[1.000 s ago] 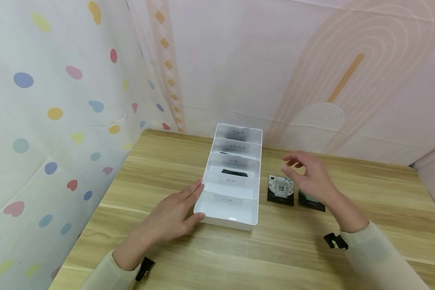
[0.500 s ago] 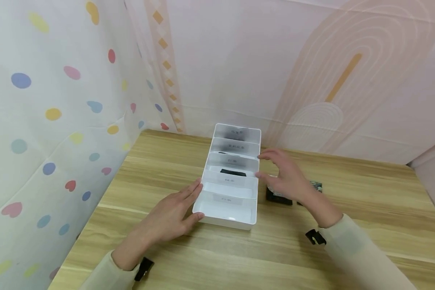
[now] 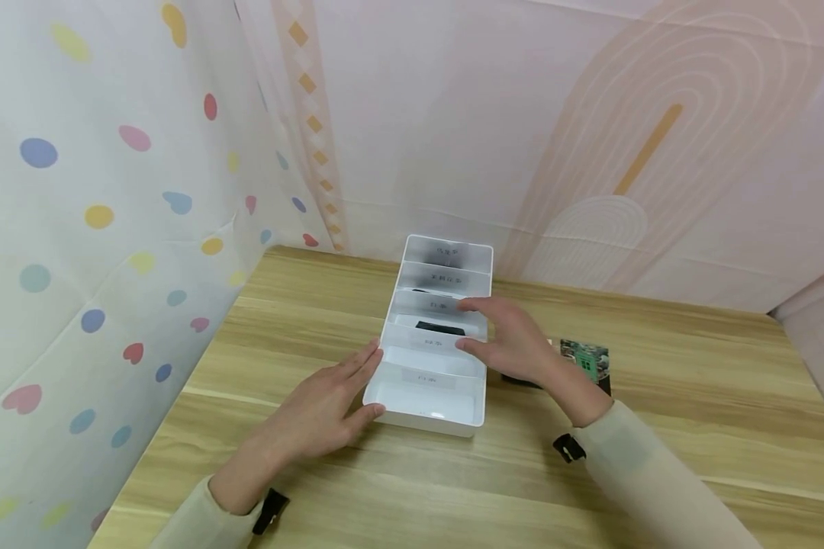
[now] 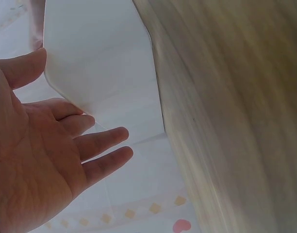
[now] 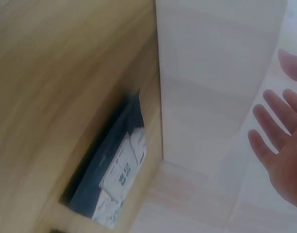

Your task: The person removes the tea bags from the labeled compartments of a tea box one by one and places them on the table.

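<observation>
A long white divided box [image 3: 419, 422] lies on the table with labelled partitions across it. My left hand [image 3: 326, 404] rests against its near left side, fingers extended; in the left wrist view the fingertips [image 4: 122, 133] are by the box's wall [image 4: 102, 63]. Over the middle compartments, my right hand [image 3: 515, 343] reaches across the right rim with thumb and fingers apart and nothing visible between them. Inside a middle compartment lies a black packet [image 3: 441, 329]. A black packet with a white label [image 5: 120, 170] lies on the table beside the box, mostly hidden by my right hand in the head view.
A black and green packet [image 3: 586, 364] lies farther right, partly behind my right wrist. The wooden table [image 3: 412, 488] meets a patterned curtain [image 3: 412, 137] behind the box and a dotted curtain [image 3: 110, 252] on the left.
My right hand has moved left from above the packets on the table to over the box's middle compartments. My left hand stays at the box's side.
</observation>
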### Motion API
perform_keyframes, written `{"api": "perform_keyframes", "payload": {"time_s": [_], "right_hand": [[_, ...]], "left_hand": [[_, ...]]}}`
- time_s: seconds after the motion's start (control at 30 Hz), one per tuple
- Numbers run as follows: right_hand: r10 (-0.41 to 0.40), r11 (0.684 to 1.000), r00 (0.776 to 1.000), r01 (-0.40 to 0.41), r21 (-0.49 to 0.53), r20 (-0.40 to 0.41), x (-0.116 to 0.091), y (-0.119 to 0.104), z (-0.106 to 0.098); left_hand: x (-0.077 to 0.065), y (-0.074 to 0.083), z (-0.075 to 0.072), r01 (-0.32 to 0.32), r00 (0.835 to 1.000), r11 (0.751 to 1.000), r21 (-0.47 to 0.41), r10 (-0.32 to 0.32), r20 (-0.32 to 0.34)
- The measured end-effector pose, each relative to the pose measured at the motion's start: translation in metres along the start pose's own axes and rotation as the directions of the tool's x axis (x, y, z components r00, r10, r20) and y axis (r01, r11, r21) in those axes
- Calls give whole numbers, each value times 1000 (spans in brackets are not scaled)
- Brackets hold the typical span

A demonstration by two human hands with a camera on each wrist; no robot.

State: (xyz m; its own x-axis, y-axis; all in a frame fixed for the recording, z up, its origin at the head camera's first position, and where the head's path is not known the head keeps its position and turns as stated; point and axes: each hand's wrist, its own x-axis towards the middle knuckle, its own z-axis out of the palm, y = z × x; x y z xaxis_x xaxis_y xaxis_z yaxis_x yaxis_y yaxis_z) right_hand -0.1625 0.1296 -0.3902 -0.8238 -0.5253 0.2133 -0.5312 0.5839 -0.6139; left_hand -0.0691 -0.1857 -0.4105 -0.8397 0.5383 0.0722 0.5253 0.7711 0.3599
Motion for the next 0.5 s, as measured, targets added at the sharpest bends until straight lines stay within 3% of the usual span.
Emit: {"api": "perform_keyframes", "payload": {"time_s": [0.5], "right_hand": [[24, 999, 994, -21, -36, 110, 18, -2, 20]], "left_hand": [[0, 0, 1, 2, 1000, 1000, -4, -2, 2]]}}
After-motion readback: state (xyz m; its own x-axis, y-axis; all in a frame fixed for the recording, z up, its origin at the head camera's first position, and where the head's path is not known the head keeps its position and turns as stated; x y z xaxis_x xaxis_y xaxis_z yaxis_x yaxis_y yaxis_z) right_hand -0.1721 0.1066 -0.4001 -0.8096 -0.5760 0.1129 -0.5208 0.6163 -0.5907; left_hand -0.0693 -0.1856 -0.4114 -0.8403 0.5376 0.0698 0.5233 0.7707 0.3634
